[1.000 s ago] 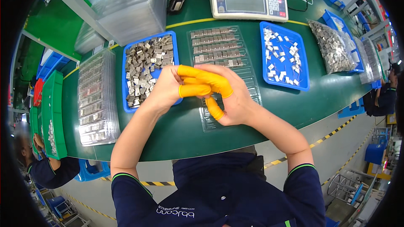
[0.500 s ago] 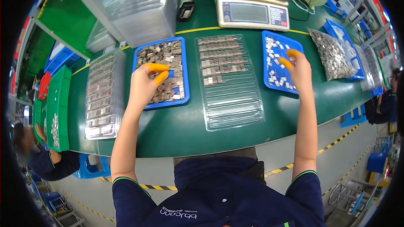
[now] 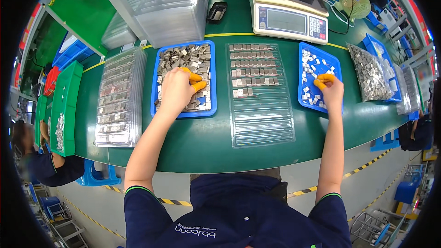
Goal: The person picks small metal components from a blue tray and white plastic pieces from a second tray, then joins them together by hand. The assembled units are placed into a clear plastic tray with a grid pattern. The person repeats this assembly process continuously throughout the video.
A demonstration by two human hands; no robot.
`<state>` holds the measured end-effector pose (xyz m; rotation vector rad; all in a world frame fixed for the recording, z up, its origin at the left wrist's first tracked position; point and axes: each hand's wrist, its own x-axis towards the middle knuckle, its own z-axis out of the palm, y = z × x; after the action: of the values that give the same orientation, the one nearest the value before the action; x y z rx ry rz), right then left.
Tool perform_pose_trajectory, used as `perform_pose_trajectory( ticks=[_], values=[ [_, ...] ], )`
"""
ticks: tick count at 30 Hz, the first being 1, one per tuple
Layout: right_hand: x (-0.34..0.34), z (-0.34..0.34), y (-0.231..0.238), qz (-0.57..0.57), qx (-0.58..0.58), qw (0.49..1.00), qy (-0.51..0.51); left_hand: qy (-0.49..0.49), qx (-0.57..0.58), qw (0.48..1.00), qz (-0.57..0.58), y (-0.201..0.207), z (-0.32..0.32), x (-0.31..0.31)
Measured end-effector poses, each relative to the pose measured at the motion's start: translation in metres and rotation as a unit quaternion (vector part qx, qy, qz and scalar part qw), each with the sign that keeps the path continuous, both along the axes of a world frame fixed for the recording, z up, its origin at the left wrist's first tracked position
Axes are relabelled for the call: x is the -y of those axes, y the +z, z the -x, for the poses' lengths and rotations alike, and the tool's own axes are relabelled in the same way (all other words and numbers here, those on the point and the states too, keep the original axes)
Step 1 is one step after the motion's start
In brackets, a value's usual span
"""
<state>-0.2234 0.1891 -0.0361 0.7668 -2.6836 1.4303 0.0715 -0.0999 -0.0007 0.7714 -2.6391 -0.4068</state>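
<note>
Yellow finger covers are on the fingertips of both my hands. My left hand point(image 3: 178, 88) is over a blue tray point(image 3: 153, 82) heaped with small silvery metal pieces point(image 3: 193, 55). Its thumb and finger are nearly together, and I cannot make out what lies between them. Above another blue tray point(image 3: 301, 76), my right hand point(image 3: 331, 91) pinches with thumb and forefinger; anything in the pinch is too small to name. Small white pieces point(image 3: 308, 59) lie scattered in that tray. Between the trays is a clear plastic blister tray point(image 3: 262, 126), its upper rows holding metal pieces with thin leads.
Filled clear trays point(image 3: 119, 96) are stacked at left, beside green bins point(image 3: 66, 110). Behind stand a tall stack of clear trays point(image 3: 172, 14) and a weighing scale point(image 3: 289, 20). A bag of metal pieces point(image 3: 371, 76) lies at right. Other people sit beyond both table ends.
The scene has shifted slightly to the right in view. My right hand's thumb and forefinger have come together and lowered in the white-piece tray. My left hand has turned over the metal pieces.
</note>
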Motion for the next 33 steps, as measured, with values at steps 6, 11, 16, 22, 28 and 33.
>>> perform_pose_trajectory(
  ticks=[6,11,16,22,28,33],
  values=[
    [0.014,-0.005,0.050,0.184,0.045,0.981,0.037,0.044,0.014,0.999,0.006,-0.002,-0.005,-0.004],
    [0.043,-0.032,0.062,0.250,0.155,0.948,0.118,0.013,-0.020,0.999,-0.032,-0.005,-0.004,-0.004],
    [0.075,-0.066,0.060,0.356,0.229,0.893,0.150,-0.026,-0.096,0.978,-0.184,-0.002,-0.004,-0.008],
    [0.092,-0.128,0.047,0.256,0.297,0.882,0.261,-0.115,-0.221,0.792,-0.557,0.002,-0.001,-0.056],
    [0.087,-0.152,0.038,0.236,0.296,0.888,0.260,-0.080,-0.222,0.768,-0.596,-0.011,-0.002,-0.068],
    [0.084,-0.148,0.041,0.188,0.332,0.881,0.280,-0.078,-0.214,0.782,-0.581,-0.010,-0.003,-0.068]
  ],
)
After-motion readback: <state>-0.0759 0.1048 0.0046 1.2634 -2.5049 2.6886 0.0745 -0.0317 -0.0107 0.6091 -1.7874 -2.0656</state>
